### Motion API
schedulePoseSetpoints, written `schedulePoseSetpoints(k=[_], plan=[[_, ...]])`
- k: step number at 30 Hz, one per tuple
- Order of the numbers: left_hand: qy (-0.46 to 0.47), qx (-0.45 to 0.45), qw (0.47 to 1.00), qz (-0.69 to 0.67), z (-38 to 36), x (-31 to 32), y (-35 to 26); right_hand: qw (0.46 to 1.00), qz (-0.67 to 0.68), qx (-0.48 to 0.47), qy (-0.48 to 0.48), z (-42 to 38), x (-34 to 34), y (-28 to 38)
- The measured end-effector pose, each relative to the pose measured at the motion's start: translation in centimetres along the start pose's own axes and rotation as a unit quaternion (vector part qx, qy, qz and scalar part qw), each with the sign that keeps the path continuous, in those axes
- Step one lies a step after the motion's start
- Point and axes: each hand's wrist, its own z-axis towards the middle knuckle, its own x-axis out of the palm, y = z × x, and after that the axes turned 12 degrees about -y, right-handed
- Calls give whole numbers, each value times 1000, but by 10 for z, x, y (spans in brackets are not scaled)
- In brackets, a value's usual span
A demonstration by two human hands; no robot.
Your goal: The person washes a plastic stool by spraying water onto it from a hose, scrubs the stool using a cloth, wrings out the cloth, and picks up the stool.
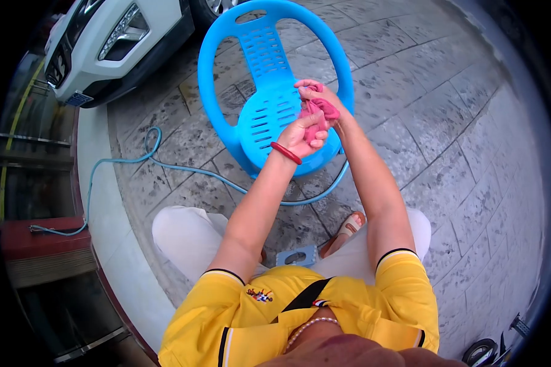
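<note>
Both my hands are closed on a bunched pink cloth [329, 110], held above the seat of a blue plastic chair [260, 116]. My left hand [302, 136], with a red bangle [286, 153] at its wrist, grips the lower part of the cloth. Around the upper part curl the fingers of my right hand [326, 96]. Folds of the cloth stick out between the two hands, and its full shape is hidden. The chair has a slotted seat and back and stands upright in front of me.
A light blue hose [217, 175] loops over the paving and passes by the chair. At upper left is the front of a white car [119, 46]. Below me sits a small blue-grey stool [296, 256] between my feet. A wheel [480, 353] shows at bottom right.
</note>
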Motion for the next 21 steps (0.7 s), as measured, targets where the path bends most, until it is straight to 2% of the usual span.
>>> schedulePoseSetpoints(k=[1, 2, 3, 4, 5, 6, 7, 8, 9, 10, 11, 12, 13, 18, 20, 21], plan=[[-78, -11, 995, 65, -2, 13, -3, 998, -26, -20, -54, 0, 6, 1], [-80, -11, 995, 64, 2, 12, -3, 998, -24, -18, -53, 2, 7, 0], [-137, 15, 980, 144, 6, 12, -4, 993, -64, -28, -95, 4, 8, 0], [-193, 41, 955, 223, 11, 12, -4, 984, -103, -39, -137, 7, 7, 0], [-248, 70, 923, 285, 17, 11, -2, 985, -103, -37, -136, 10, 5, -2], [-250, 70, 923, 284, 26, 8, 1, 978, -120, -46, -165, 13, 2, -5], [-303, 148, 829, 445, 38, 3, 3, 970, -137, -56, -196, 16, -1, -9], [-342, 218, 700, 588, 47, -4, 7, 970, -136, -54, -195, 18, -3, -13], [-311, 355, 580, 664, 54, -14, 10, 946, -211, -92, -227, 20, -5, -17], [-312, 355, 580, 664, 58, -20, 11, 915, -285, -131, -255, 21, -6, -20], [-332, 332, 585, 662, 60, -26, 13, 915, -286, -128, -253, 21, -6, -27], [-352, 310, 588, 659, 62, -32, 15, 857, -386, -159, -301, 20, -4, -35], [-363, 264, 559, 697, 51, -20, 15, 785, -479, -190, -344, 18, 0, -39], [-424, 272, 533, 679, 45, -21, 19, 800, -481, -143, -330, 14, 11, -28], [-295, 311, 725, 539, 30, -14, 7, 888, -414, -122, -161, 12, 13, -8], [-296, 131, 837, 441, 13, -1, -5, 978, -180, -39, -100, -1, 10, 6]])
